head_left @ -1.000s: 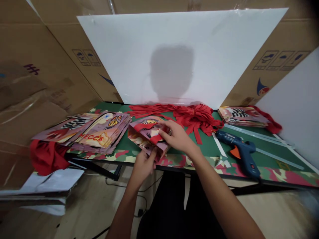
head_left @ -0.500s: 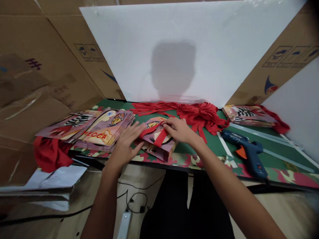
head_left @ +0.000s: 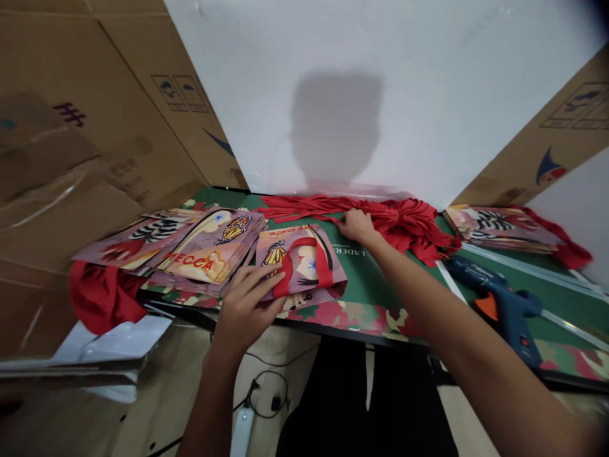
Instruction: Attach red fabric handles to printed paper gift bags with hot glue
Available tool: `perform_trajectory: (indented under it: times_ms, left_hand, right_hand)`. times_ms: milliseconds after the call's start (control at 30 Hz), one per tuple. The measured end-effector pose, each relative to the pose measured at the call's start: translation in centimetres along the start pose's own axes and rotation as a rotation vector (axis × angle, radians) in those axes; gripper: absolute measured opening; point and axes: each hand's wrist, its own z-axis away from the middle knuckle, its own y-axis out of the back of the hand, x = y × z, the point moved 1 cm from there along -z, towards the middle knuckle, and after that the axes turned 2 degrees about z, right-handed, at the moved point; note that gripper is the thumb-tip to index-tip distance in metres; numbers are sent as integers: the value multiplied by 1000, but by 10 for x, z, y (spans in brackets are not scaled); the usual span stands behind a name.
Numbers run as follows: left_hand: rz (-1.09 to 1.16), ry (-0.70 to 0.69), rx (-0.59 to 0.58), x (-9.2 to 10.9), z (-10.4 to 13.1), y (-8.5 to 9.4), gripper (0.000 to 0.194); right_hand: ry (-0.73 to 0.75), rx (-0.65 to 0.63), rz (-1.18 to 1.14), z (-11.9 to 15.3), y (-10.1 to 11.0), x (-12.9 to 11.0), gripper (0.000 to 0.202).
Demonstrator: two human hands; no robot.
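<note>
A printed paper bag (head_left: 311, 268) with a red ribbon handle looped over its face lies flat on the green tabletop. My left hand (head_left: 250, 304) is at the bag's left side, fingers over the printed face and ribbon, closed on that edge. Beyond the bag, my right hand (head_left: 359, 226) is at the heap of red ribbons (head_left: 404, 219), its fingers curled together on a ribbon end; the fingertips are partly hidden. Left of the bag, a stack of similar bags marked MECCA (head_left: 209, 244) overlaps more printed bags with red ribbon (head_left: 102, 295) hanging over the edge.
A blue glue gun (head_left: 499, 304) with an orange trigger lies on the right, near clear glue sticks (head_left: 537, 270). More printed bags (head_left: 499, 228) sit at the back right. A white board (head_left: 266, 95) and cardboard (head_left: 128, 127) wall in the table. A power strip (head_left: 242, 431) is below.
My right hand has left the bag's ribbon and reached forward to the ribbon heap. The bag has turned and lies flatter, and my left hand has come down onto its left side.
</note>
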Motion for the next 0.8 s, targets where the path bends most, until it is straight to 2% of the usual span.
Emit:
perform_trajectory:
  times_ms: [133, 267, 400, 533, 600, 700, 733, 800]
  left_hand:
    - [-18, 15, -9, -5, 3, -4, 29]
    - [-61, 41, 13, -7, 1, -10, 26]
    - [-76, 51, 23, -10, -1, -13, 30]
    - [-110, 79, -19, 1, 7, -8, 57]
    - [-160, 128, 58, 16, 15, -5, 67]
    - [-131, 110, 296, 42, 33, -4, 60]
    - [-70, 60, 270, 49, 37, -7, 55]
    - [4, -28, 116, 58, 43, -12, 48]
  right_hand:
    - [-19, -75, 104, 0, 3, 3, 13]
    - [5, -188, 96, 17, 36, 10, 14]
    - [-1, -295, 67, 63, 74, 33, 29]
    - [51, -374, 16, 120, 83, 62, 21]
    - [61, -344, 68, 143, 80, 72, 22]
    - [5, -224, 210, 167, 74, 70, 26]
    - [8, -164, 252, 173, 71, 64, 23]
    - [113, -76, 249, 185, 61, 41, 14]
